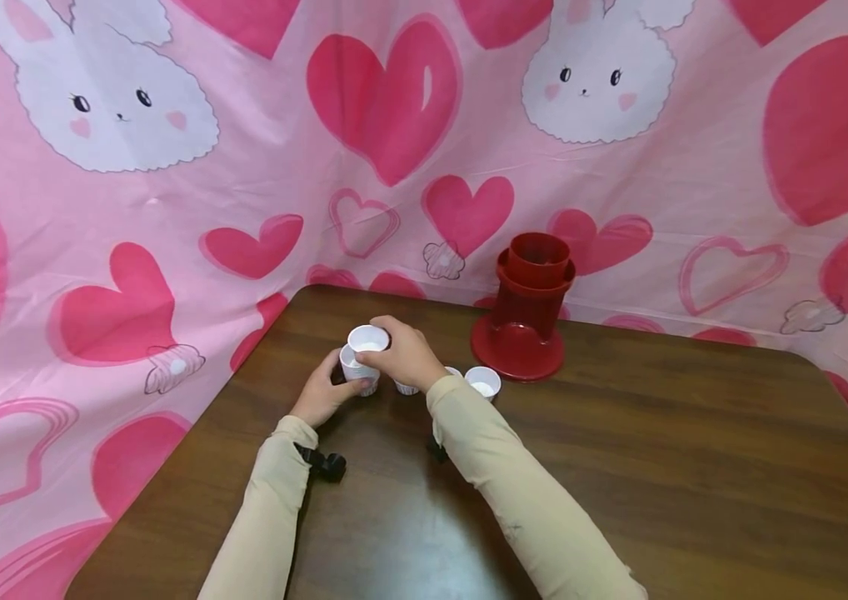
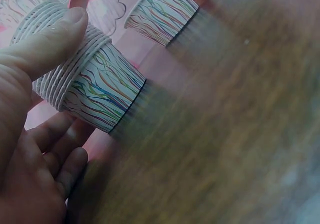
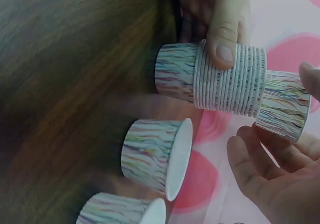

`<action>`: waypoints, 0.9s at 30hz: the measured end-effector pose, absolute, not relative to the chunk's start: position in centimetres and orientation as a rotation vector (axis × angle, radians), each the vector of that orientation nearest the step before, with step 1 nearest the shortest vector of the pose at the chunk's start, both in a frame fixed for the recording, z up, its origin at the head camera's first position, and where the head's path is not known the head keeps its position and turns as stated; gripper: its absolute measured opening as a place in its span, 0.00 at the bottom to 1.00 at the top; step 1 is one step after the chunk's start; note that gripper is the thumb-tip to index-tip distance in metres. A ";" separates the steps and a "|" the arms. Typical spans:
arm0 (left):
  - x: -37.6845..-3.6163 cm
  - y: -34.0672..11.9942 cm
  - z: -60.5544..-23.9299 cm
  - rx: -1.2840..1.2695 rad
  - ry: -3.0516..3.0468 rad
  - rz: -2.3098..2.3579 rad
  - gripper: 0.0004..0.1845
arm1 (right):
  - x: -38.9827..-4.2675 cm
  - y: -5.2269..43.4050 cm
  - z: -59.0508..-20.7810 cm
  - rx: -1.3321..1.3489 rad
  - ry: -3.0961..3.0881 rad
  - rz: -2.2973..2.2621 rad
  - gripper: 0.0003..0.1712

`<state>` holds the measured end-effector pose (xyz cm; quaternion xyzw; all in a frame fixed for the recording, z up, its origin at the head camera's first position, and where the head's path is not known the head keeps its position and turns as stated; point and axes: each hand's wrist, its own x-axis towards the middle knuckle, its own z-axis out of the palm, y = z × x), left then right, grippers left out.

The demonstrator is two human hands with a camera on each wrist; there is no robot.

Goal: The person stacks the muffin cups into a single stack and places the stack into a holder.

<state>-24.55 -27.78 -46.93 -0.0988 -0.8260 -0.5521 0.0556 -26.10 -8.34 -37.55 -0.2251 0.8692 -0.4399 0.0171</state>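
A left hand [image 1: 322, 396] grips a stack [image 3: 227, 78] of striped paper cups near the table's [image 1: 619, 467] far left corner, thumb pressed on the rims, while the right hand [image 1: 403, 354] pinches the top cup [image 1: 368, 339], half lifted out. Two loose cups [image 1: 482, 382] stand just right, before a red holder [image 1: 525, 312]. A tight nest could drag a second cup up; a hard pinch could crush the thin rim.

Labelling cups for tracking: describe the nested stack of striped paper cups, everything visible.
The nested stack of white paper cups with thin multicoloured stripes shows many rolled rims packed tightly above one exposed cup body. It stands on the dark wooden table. The left hand grips its rims, thumb across them. The right hand pinches the top cup, partly raised out.
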 end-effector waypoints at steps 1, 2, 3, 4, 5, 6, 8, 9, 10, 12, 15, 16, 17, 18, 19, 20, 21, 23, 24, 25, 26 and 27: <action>-24.6 -27.7 -46.9 -0.299 -2.509 -1.675 0.36 | -26.2 -8.4 -37.6 -0.701 2.702 -1.372 0.36; -24.6 -27.7 -46.8 -0.298 -2.515 -1.672 0.36 | -26.2 -8.5 -37.6 -0.707 2.703 -1.380 0.36; -24.6 -27.7 -46.7 -0.297 -2.521 -1.669 0.37 | -26.2 -8.6 -37.5 -0.710 2.702 -1.385 0.35; -24.6 -27.6 -46.7 -0.294 -2.522 -1.672 0.37 | -26.2 -8.7 -37.5 -0.715 2.699 -1.388 0.35; -24.6 -27.6 -46.7 -0.293 -2.521 -1.674 0.37 | -26.3 -8.8 -37.4 -0.718 2.696 -1.387 0.36; -24.6 -27.6 -46.7 -0.297 -2.520 -1.678 0.37 | -26.3 -9.0 -37.4 -0.722 2.694 -1.383 0.36; -24.6 -27.7 -46.7 -0.307 -2.515 -1.684 0.37 | -26.3 -9.4 -37.3 -0.733 2.695 -1.364 0.36; -24.6 -27.7 -46.7 -0.314 -2.512 -1.687 0.37 | -26.4 -9.5 -37.4 -0.736 2.698 -1.351 0.36; -24.6 -27.7 -46.8 -0.319 -2.507 -1.689 0.37 | -26.4 -9.7 -37.5 -0.739 2.702 -1.341 0.36; -24.5 -27.7 -46.7 -0.322 -2.503 -1.699 0.37 | -26.4 -9.9 -37.6 -0.740 2.707 -1.320 0.36; -24.4 -27.7 -46.7 -0.318 -2.507 -1.697 0.38 | -26.4 -10.1 -38.0 -0.724 2.718 -1.277 0.35; -24.4 -27.7 -46.7 -0.313 -2.506 -1.697 0.38 | -26.4 -10.2 -38.0 -0.714 2.718 -1.262 0.35; -24.4 -27.7 -46.7 -0.313 -2.505 -1.697 0.38 | -26.4 -10.3 -38.1 -0.704 2.720 -1.244 0.35; -24.4 -27.7 -46.7 -0.313 -2.503 -1.693 0.38 | -26.4 -10.3 -38.2 -0.695 2.728 -1.222 0.35; -24.5 -27.8 -46.8 -0.316 -2.502 -1.691 0.38 | -26.4 -10.4 -38.3 -0.685 2.734 -1.198 0.35; -24.5 -27.8 -46.8 -0.320 -2.499 -1.691 0.37 | -26.4 -10.5 -38.4 -0.673 2.739 -1.180 0.36; -24.5 -27.8 -46.8 -0.321 -2.497 -1.688 0.37 | -26.3 -10.5 -38.4 -0.659 2.740 -1.165 0.36; -24.6 -27.8 -46.8 -0.325 -2.490 -1.691 0.35 | -26.3 -10.6 -38.5 -0.648 2.747 -1.136 0.37; -24.5 -27.8 -46.8 -0.330 -2.491 -1.686 0.35 | -26.3 -10.5 -38.5 -0.651 2.749 -1.126 0.38; -24.5 -27.8 -46.8 -0.325 -2.493 -1.682 0.35 | -26.2 -10.5 -38.5 -0.658 2.750 -1.116 0.38; -24.5 -27.8 -46.8 -0.326 -2.494 -1.678 0.34 | -26.2 -10.4 -38.5 -0.669 2.752 -1.108 0.39; -24.5 -27.8 -46.8 -0.324 -2.497 -1.675 0.34 | -26.2 -10.3 -38.5 -0.686 2.756 -1.096 0.40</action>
